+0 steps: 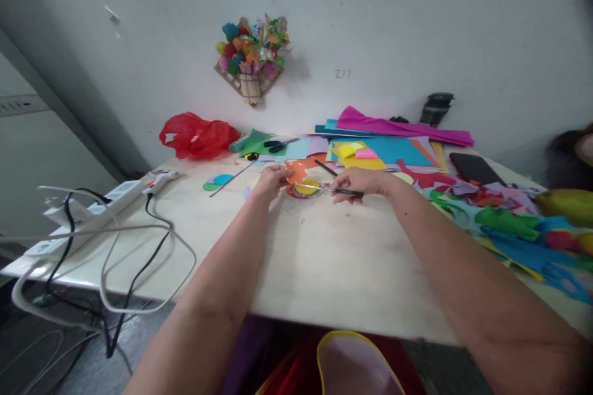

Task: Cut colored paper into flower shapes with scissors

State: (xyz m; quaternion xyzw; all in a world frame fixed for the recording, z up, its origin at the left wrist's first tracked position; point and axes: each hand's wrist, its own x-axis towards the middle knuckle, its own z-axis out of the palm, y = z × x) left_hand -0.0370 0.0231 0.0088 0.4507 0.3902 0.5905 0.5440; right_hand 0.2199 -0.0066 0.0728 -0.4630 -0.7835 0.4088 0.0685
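My left hand (274, 179) pinches a piece of orange paper (297, 171) with uneven edges, above the middle of the table. Closed around the black handles of a pair of scissors (348, 192), my right hand (353, 181) is just to the right of it. The slim metal blades point left, passing over a yellow paper circle (306, 185) and close to the orange paper's lower edge. I cannot tell whether the blades touch the paper. Red paper pieces (293, 192) lie around the yellow circle. Behind my right hand rests a dark pen-like stick (325, 167).
Green and blue paper circles (223, 179) lie left, near a second pair of scissors (277, 145) and a red plastic bag (197, 136). Coloured sheets (398, 153) and a phone (476, 168) are behind, paper scraps (507, 222) right. A power strip (97, 213) with loose cables lines the left edge.
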